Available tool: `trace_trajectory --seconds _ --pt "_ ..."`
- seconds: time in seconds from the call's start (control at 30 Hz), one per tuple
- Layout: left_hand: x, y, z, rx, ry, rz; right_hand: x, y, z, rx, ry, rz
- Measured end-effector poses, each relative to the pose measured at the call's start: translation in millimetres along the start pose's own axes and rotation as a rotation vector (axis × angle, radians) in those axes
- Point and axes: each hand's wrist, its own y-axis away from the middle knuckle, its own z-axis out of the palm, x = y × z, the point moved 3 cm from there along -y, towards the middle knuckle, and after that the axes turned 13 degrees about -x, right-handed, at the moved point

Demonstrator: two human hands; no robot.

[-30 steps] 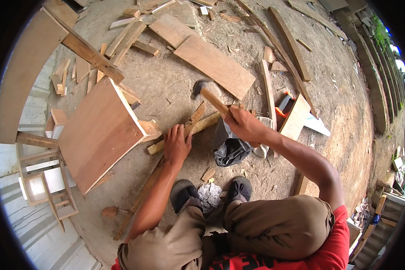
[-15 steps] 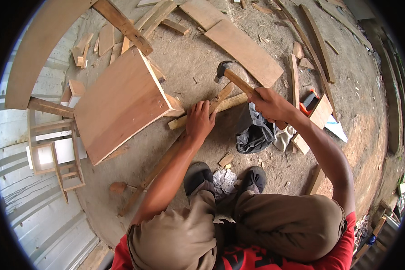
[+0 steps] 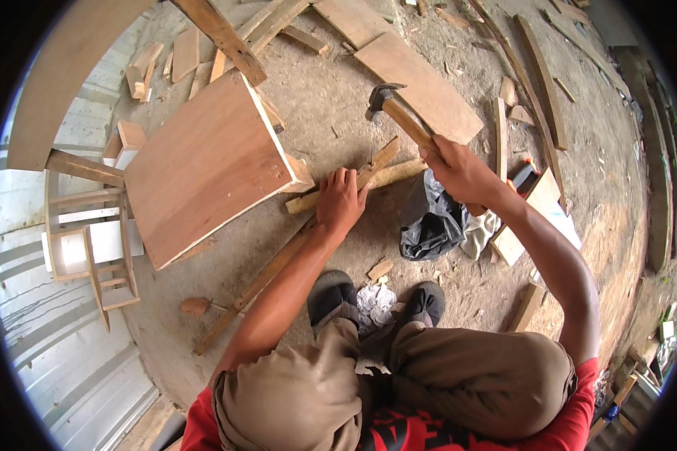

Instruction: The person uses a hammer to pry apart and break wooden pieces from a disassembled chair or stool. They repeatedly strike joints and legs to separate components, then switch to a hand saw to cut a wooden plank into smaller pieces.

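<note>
My right hand (image 3: 459,171) is wrapped round the wooden handle of a claw hammer (image 3: 408,120), whose dark head hangs in the air above and beyond the wood. My left hand (image 3: 341,201) grips a long narrow wooden strip (image 3: 267,272) that runs from the lower left up past my fingers. Close to the strip's far end a thin nail (image 3: 372,152) stands up from the wood. Under that end lies a shorter wooden batten (image 3: 399,174), crossing the strip at an angle. What my left fingertips touch underneath is hidden.
A wooden panel piece (image 3: 207,173) stands at the left, near corrugated metal sheeting (image 3: 45,338). Flat boards (image 3: 421,86) lie beyond the hammer. A black plastic bag (image 3: 431,229) sits right of my feet, with a red-and-black tool (image 3: 524,177) and offcuts farther right.
The hammer has risen slightly and its head has turned, while my right hand shifts a little to the right. My left hand stays on the strip. The whole view has shifted slightly.
</note>
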Motion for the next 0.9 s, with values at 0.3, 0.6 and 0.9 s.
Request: trace_trajectory --seconds 0.3,0.6,0.9 --pt "14 3 8 -0.03 -0.046 -0.058 39 -1 62 0.28 -0.182 0.085" --pt "-19 10 3 -0.142 0.109 0.08 29 20 49 0.025 -0.488 0.009" --pt "-15 6 4 0.004 0.246 0.064 2 50 -4 -0.116 -0.333 0.221"
